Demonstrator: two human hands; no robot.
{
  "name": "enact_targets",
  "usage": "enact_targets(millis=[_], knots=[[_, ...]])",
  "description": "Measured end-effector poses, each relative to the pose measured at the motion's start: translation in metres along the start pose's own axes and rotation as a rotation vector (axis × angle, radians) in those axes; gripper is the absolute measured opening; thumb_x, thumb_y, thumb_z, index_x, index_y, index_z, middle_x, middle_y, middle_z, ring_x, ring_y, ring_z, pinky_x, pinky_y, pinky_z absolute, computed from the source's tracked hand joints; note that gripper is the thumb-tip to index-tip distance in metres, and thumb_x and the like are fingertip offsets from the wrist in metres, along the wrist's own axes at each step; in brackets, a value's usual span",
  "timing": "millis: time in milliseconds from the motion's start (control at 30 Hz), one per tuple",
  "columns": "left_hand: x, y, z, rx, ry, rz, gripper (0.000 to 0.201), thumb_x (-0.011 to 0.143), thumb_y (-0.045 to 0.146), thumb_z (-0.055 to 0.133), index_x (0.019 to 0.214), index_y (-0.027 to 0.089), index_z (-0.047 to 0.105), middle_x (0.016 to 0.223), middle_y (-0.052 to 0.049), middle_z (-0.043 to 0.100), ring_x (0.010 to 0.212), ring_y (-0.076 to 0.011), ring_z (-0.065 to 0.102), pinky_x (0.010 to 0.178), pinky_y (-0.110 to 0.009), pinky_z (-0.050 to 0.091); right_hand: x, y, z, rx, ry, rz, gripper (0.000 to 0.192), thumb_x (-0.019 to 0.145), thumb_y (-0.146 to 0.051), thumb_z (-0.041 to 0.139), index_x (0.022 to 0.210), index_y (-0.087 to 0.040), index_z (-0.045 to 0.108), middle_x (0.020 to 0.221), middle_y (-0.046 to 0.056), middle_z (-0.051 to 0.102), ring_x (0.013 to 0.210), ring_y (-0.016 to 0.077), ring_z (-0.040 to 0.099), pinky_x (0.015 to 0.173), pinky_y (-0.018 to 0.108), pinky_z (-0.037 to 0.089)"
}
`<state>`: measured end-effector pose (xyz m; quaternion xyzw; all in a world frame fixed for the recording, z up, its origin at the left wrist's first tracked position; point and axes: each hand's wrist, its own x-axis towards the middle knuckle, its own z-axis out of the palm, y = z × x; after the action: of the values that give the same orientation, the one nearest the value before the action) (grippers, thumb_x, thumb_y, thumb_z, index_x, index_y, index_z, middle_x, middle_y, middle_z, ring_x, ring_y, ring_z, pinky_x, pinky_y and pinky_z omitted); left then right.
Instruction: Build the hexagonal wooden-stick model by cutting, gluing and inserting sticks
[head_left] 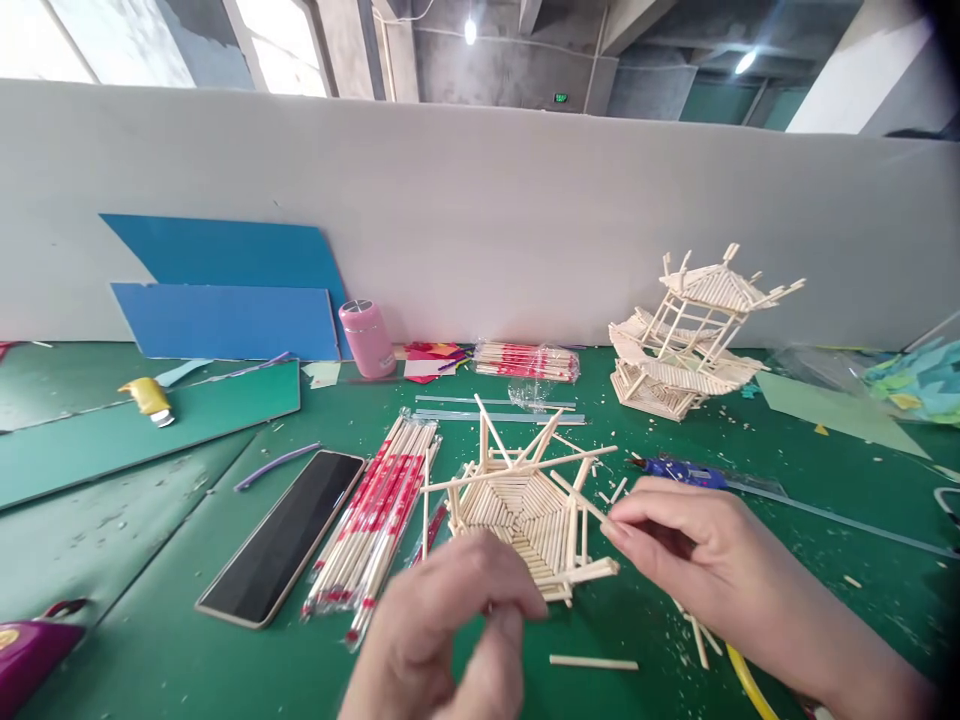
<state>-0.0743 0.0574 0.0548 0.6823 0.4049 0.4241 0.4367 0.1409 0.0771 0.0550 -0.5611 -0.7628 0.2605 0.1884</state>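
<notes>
My right hand [686,535] pinches a thin wooden stick [579,496] between thumb and fingertips, its far end over the right side of a stick frame. That frame [517,505] is a many-sided basket-like base of wooden sticks, with longer sticks jutting up and across its rim. In front of it, nearest me, my left hand [457,630] hovers with thumb and index finger curled together. Whatever is between those fingertips, if anything, is hidden. The left hand covers the frame's near left edge. A loose short stick [594,662] lies on the green table between my hands.
A finished-looking stick pavilion [686,335] stands back right. Beside my right hand lies a blue glue gun [682,472] with a long clear stick. To the left are packaged wooden sticks [379,510], a phone [283,540] and a yellow cutter [148,398]. A pink cup [367,340] stands behind.
</notes>
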Motion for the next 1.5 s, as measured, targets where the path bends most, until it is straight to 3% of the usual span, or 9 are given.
enact_targets(millis=[67, 167, 333, 500, 967, 1167, 1500], knots=[[0.014, -0.004, -0.013, 0.126, 0.047, 0.114, 0.014, 0.080, 0.017, 0.048, 0.074, 0.020, 0.061, 0.068, -0.002, 0.059, 0.063, -0.0148, 0.054, 0.056, -0.025, 0.044, 0.008, -0.003, -0.001, -0.065, -0.016, -0.006, 0.028, 0.086, -0.029, 0.040, 0.065, -0.020, 0.056, 0.064, -0.001, 0.052, 0.057, 0.0113, 0.046, 0.050, 0.023, 0.035], [0.034, -0.017, -0.025, 0.330, 0.093, 0.177, 0.014, 0.081, 0.016, 0.049, 0.089, 0.019, 0.060, 0.087, -0.005, 0.059, 0.080, -0.0163, 0.054, 0.068, -0.028, 0.045, 0.018, -0.005, 0.001, -0.111, -0.051, -0.019, 0.026, 0.084, -0.025, 0.041, 0.065, -0.020, 0.058, 0.063, -0.001, 0.053, 0.055, 0.0109, 0.045, 0.048, 0.024, 0.032], [0.056, -0.028, -0.028, 0.624, -0.034, 0.219, 0.026, 0.082, 0.014, 0.043, 0.101, 0.016, 0.060, 0.091, -0.008, 0.058, 0.087, -0.0201, 0.051, 0.077, -0.037, 0.043, 0.026, -0.006, 0.007, -0.106, -0.054, -0.048, 0.025, 0.082, -0.020, 0.042, 0.068, -0.021, 0.063, 0.061, -0.002, 0.054, 0.053, 0.0106, 0.045, 0.047, 0.026, 0.030], [0.066, -0.032, -0.025, 0.772, -0.175, 0.204, 0.030, 0.080, 0.014, 0.042, 0.105, 0.013, 0.058, 0.090, -0.009, 0.059, 0.085, -0.0223, 0.050, 0.072, -0.038, 0.043, 0.028, -0.008, 0.011, -0.122, -0.050, -0.042, 0.023, 0.079, -0.017, 0.044, 0.065, -0.021, 0.060, 0.061, -0.003, 0.054, 0.053, 0.0101, 0.045, 0.047, 0.025, 0.030], [0.074, -0.038, -0.023, 0.832, -0.299, 0.145, 0.022, 0.079, 0.016, 0.042, 0.091, 0.016, 0.061, 0.075, -0.007, 0.063, 0.073, -0.0209, 0.055, 0.064, -0.035, 0.042, 0.031, -0.006, 0.015, -0.115, -0.064, -0.026, 0.022, 0.079, -0.016, 0.043, 0.065, -0.022, 0.059, 0.062, -0.003, 0.053, 0.055, 0.0100, 0.045, 0.048, 0.026, 0.029], [0.074, -0.037, -0.021, 0.834, -0.302, 0.137, 0.019, 0.079, 0.017, 0.042, 0.080, 0.015, 0.062, 0.068, -0.005, 0.063, 0.064, -0.0180, 0.056, 0.061, -0.032, 0.041, 0.031, -0.006, 0.015, -0.105, -0.061, -0.042, 0.023, 0.079, -0.016, 0.042, 0.064, -0.020, 0.059, 0.063, -0.002, 0.055, 0.056, 0.0106, 0.046, 0.048, 0.026, 0.029], [0.074, -0.036, -0.020, 0.877, -0.290, 0.158, 0.028, 0.080, 0.018, 0.043, 0.100, 0.016, 0.062, 0.063, -0.004, 0.062, 0.057, -0.0164, 0.055, 0.054, -0.028, 0.039, 0.031, -0.006, 0.017, -0.088, -0.048, -0.037, 0.024, 0.079, -0.016, 0.042, 0.064, -0.020, 0.060, 0.061, -0.002, 0.053, 0.054, 0.0102, 0.044, 0.047, 0.025, 0.029]])
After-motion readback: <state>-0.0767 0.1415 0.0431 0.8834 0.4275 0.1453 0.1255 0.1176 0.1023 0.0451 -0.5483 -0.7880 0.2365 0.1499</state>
